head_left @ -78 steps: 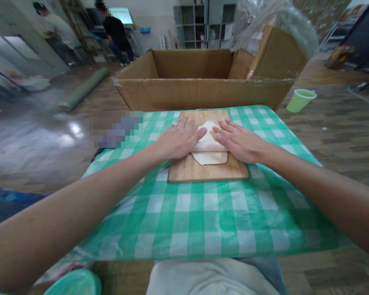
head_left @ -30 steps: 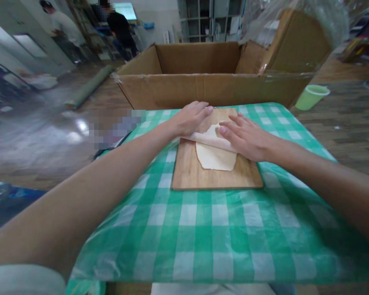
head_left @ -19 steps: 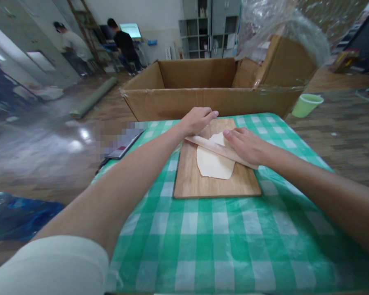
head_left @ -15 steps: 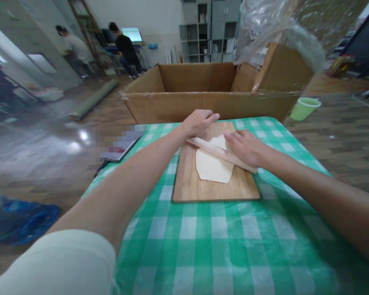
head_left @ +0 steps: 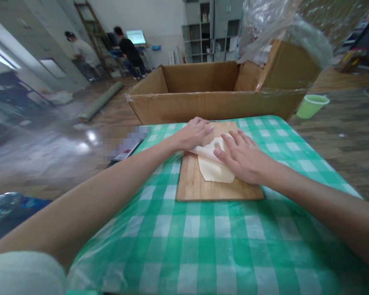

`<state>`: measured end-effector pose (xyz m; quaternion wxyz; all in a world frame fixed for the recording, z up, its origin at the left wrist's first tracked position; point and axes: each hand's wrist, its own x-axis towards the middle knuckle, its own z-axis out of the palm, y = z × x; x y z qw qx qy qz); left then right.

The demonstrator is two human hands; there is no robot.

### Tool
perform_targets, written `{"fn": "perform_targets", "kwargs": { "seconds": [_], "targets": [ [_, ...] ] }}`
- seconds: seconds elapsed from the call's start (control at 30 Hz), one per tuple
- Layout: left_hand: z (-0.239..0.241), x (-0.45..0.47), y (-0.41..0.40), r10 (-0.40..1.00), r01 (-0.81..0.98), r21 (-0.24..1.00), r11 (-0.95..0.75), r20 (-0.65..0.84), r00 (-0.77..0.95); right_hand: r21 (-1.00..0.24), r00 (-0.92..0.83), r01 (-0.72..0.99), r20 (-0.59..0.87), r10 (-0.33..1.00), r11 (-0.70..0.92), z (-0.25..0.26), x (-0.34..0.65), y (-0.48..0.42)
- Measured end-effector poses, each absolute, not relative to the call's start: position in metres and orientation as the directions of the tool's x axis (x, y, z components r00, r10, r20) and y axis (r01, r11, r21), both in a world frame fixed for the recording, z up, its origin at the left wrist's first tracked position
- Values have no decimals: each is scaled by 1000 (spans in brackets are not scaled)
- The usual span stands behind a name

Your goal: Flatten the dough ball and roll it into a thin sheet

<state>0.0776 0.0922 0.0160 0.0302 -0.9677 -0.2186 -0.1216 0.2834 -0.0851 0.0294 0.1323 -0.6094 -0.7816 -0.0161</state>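
A pale wooden rolling pin [head_left: 206, 152] lies slantwise across a flat sheet of cream-coloured dough [head_left: 217, 172], which rests on a wooden board [head_left: 189, 188]. My left hand [head_left: 194, 133] is over the pin's far left end, fingers stretched out and palm down. Flat on the pin's right part is my right hand [head_left: 244, 157], its fingers spread and thumb apart; it covers that end of the pin and some of the dough's right edge. Neither hand is wrapped round the pin.
The board lies on a table with a green-and-white checked cloth [head_left: 203, 233]. A big open cardboard box [head_left: 209, 102] stands just beyond. A blurred flat object [head_left: 130, 143] is at the table's left edge. A green bucket [head_left: 312, 107] is on the floor; two people are at the back left.
The rolling pin has turned slightly, and my hands have moved along with it. The left hand now sits lower and flatter; the right hand's fingers are more spread. The view has shifted a little.
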Motion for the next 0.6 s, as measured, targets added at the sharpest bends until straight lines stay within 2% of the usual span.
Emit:
{"fn": "perform_targets", "kwargs": {
  "seconds": [0.2,0.33,0.6],
  "targets": [
    [17,48,35,579,592,-79,-802,142,803,-82,-320,930,295,900,358,32,272,-101],
    [19,41,11,621,633,-110,-766,128,774,-61,-373,913,284,883,404,30,268,-111],
    [29,27,-40,744,747,8,-664,100,660,-34,-443,878,320,838,477,30,254,-145]
  ]
}}
